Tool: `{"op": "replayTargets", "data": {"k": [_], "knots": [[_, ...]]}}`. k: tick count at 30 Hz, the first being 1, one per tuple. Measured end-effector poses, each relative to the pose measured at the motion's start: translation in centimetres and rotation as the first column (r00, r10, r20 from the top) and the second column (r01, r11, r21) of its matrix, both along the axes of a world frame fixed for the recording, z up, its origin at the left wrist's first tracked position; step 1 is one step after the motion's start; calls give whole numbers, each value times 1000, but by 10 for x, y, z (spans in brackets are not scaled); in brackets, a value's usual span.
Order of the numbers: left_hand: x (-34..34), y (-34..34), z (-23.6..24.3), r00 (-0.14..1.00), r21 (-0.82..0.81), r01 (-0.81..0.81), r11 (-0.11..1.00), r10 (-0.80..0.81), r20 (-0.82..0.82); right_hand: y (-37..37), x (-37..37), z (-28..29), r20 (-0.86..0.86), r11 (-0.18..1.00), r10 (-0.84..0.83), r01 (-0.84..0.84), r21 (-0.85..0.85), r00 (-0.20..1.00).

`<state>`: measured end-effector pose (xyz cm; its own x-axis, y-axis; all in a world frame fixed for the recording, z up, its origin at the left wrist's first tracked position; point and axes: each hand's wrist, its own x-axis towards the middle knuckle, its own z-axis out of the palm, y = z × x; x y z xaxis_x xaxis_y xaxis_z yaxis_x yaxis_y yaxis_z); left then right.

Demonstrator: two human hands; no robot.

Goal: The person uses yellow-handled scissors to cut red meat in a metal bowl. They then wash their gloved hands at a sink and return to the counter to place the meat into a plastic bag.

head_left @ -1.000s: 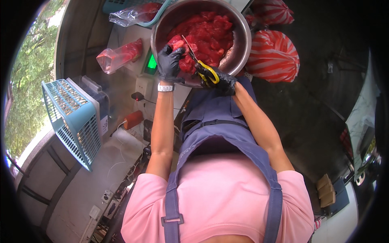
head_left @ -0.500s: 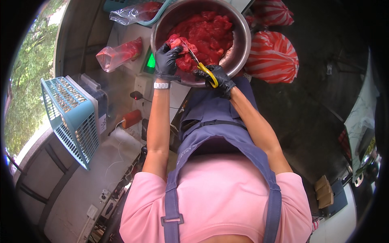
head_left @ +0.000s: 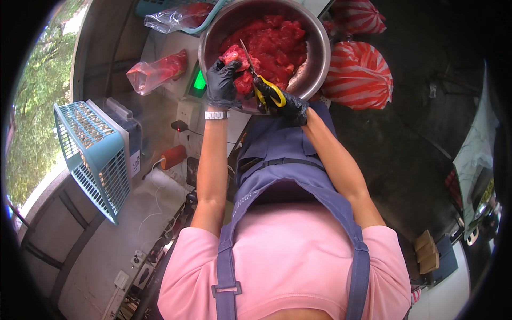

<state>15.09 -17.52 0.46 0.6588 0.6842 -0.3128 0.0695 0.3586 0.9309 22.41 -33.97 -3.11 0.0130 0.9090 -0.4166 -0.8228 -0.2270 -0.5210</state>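
A large metal bowl (head_left: 319, 69) holds a heap of wet red raw meat (head_left: 272, 40). At its left near side, my left hand (head_left: 221, 82), in a black glove, has its fingers closed on a pale-streaked piece of meat (head_left: 233, 55). My right hand (head_left: 292, 108), also black-gloved, grips yellow-and-black-handled scissors (head_left: 274, 92) over the near rim. The scissors' handles are spread apart. One blade points up and left across the held piece; the other blade is hidden at the meat.
Left of the bowl lie a clear bag of red meat (head_left: 160, 71) and a scale with a lit green display (head_left: 199, 80). A blue plastic basket (head_left: 98, 149) stands farther left. Red-and-white striped bags (head_left: 357, 74) sit to the right. A cable (head_left: 210, 137) runs near my left forearm.
The scissors' handles have spread apart and the blade has swung more upright over the held meat. My right hand has turned slightly; my left hand has shifted only a little.
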Motion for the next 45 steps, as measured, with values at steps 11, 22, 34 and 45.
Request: {"op": "replayTargets", "data": {"k": [11,22,34,45], "knots": [[-5,7,-7,999,57,-29,998,30,-17,1,-3,12,246,977,93,-41,-210,965],[0,-1,-4,996,69,65,996,-68,49,-2,9,-6,65,988,-71,61,143,995],[-4,14,-9,997,117,65,991,-59,-55,-3,1,14,47,973,-2,13,-230,999],[-7,4,-4,989,173,141,975,-131,-70,-8,-6,-21,112,965,-9,-21,262,994]]}}
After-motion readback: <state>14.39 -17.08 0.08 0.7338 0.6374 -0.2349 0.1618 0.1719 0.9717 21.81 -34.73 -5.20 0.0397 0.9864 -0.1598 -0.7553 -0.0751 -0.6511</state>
